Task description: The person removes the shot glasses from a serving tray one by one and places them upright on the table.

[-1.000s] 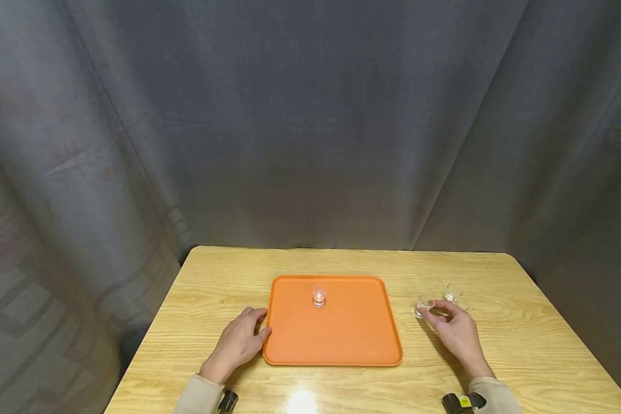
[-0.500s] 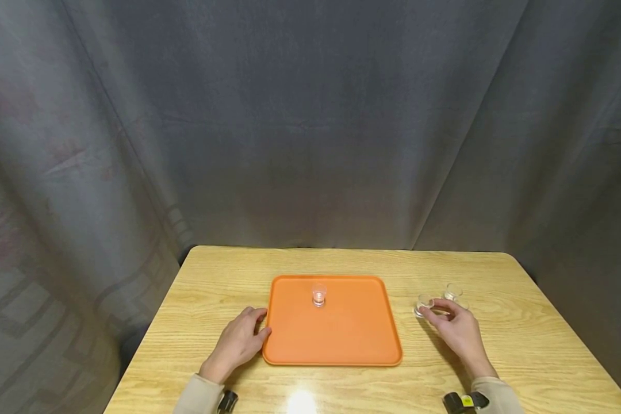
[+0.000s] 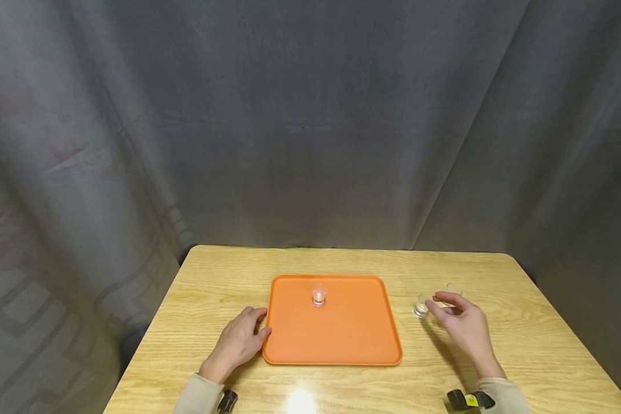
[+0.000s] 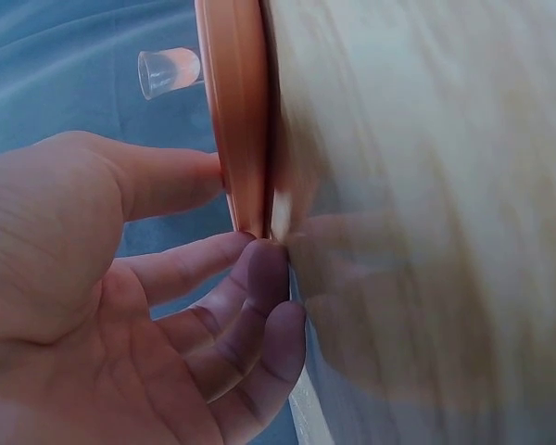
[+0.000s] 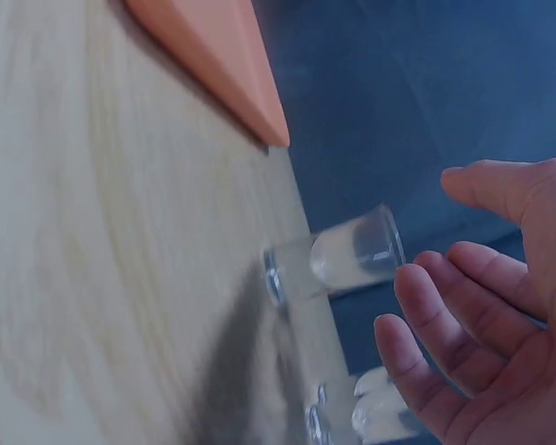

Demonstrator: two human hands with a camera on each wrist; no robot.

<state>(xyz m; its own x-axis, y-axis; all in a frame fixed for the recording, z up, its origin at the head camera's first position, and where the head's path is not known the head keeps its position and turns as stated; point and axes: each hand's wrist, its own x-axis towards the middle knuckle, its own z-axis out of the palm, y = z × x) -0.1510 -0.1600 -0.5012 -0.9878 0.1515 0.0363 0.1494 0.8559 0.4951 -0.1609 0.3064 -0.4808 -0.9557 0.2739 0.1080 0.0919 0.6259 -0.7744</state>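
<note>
My left hand (image 3: pixel 238 342) rests at the left rim of an orange tray (image 3: pixel 336 345). In the left wrist view, the thumb touches the rim (image 4: pixel 233 111) and the relaxed fingers lie beside it. A clear shot glass (image 3: pixel 318 295) stands upright on the tray, toward its back. My right hand (image 3: pixel 463 322) is spread beside another upright shot glass (image 3: pixel 420 307) on the table. The right wrist view shows this shot glass (image 5: pixel 338 255) holding pale or clear contents, with the thumb and fingers apart from it.
Behind the right hand stand more shot glasses (image 5: pixel 380 408), largely hidden in the head view, where one rim (image 3: pixel 452 287) shows. The wooden table (image 3: pixel 227 270) extends around the tray. Grey curtains (image 3: pixel 300 144) hang behind the table and at its sides.
My right hand has let go of the shot glass and drawn slightly back to the right, its fingers parting. The left hand and tray have stayed put.
</note>
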